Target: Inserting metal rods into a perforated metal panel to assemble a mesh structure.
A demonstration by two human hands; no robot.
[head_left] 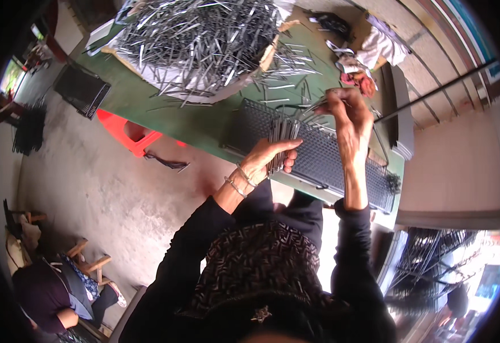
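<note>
My left hand (267, 157) grips a thick bundle of thin grey metal strips (281, 137), held upright over a dark perforated tray (318, 154) on the green table (164, 108). My right hand (347, 111) is raised above the tray's far side and pinches a few of the same strips (312, 106) between its fingertips. Two bangles ring my left wrist. A large heap of loose metal strips (198, 34) lies on a pale sheet at the table's far end, with stray strips (287, 66) scattered between the heap and the tray.
A red plastic stool (127, 134) stands beside the table on the concrete floor. A dark mesh tray (81, 88) leans at the far left. Cloths and gloves (370, 54) lie at the table's right. Another person (55, 294) sits at the lower left. Stacked dark trays (427, 257) stand at the lower right.
</note>
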